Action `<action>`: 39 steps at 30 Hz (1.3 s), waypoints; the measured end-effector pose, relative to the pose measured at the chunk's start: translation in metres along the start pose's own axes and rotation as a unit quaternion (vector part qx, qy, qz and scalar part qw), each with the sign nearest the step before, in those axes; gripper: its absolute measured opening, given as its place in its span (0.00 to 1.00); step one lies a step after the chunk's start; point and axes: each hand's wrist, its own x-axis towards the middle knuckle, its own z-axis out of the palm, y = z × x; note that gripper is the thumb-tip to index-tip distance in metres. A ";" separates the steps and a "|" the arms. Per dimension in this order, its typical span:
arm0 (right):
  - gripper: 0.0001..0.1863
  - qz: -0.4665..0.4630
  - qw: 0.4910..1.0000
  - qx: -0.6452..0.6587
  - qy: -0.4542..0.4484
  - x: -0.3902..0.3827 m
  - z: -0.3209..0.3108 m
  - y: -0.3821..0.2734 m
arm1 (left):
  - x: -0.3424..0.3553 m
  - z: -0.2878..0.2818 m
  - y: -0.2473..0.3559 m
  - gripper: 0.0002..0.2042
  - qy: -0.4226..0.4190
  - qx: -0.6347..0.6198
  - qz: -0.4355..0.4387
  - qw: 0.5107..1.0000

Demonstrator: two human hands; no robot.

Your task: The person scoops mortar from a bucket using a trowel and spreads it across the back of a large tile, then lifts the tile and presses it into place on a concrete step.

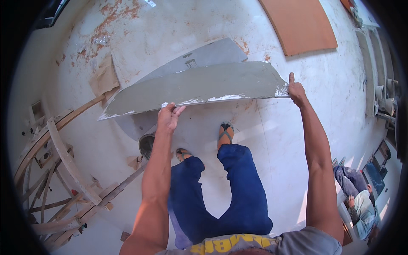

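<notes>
Held out in front of me is a long flat panel (199, 83), its upper face coated with grey mortar-like paste. White bare streaks show along its near edge and at both ends. My left hand (169, 117) is closed on the near edge, left of the middle, with the fingers partly hidden. At the right end, my right hand (296, 90) grips the corner with its thumb pointing up. Beyond the coated panel, partly covered by it, lies a plain grey sheet (219, 50) on the floor.
A wooden frame with curved pieces (68, 165) stands at left, beside a dark round bucket (146, 144). Torn brown paper (104, 76) lies farther off. An orange-brown board (299, 25) rests at far right. Another person (363, 208) sits at lower right.
</notes>
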 end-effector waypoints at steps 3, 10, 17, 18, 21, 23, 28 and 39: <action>0.55 -0.028 0.998 -0.012 0.056 0.009 -0.017 0.004 | 0.005 0.020 0.003 0.13 -0.042 -0.003 -0.006 0.999; 0.53 -0.007 0.999 -0.038 0.028 -0.019 -0.033 -0.035 | -0.011 0.025 0.031 0.15 -0.023 -0.023 -0.034 0.999; 0.31 -0.331 0.883 -0.262 0.203 -0.126 -0.030 -0.108 | -0.017 0.051 0.042 0.16 0.031 -0.043 -0.045 0.998; 0.24 -0.439 0.845 -0.213 0.219 -0.144 -0.012 -0.117 | -0.014 0.054 0.041 0.16 0.025 -0.042 -0.043 0.998; 0.21 -0.584 0.788 -0.160 0.106 -0.208 0.052 -0.171 | -0.005 0.054 0.049 0.16 0.022 -0.045 -0.042 0.998; 0.17 -0.623 0.762 -0.173 0.029 -0.236 0.085 -0.210 | -0.001 0.062 0.056 0.14 0.031 -0.049 -0.039 0.998; 0.12 -0.653 0.729 -0.205 0.023 -0.237 0.155 -0.250 | -0.002 0.083 0.064 0.11 0.042 -0.061 -0.044 0.996; 0.06 -0.694 0.658 -0.291 0.004 -0.204 0.179 -0.265 | -0.005 0.070 0.068 0.10 -0.022 -0.026 -0.052 0.998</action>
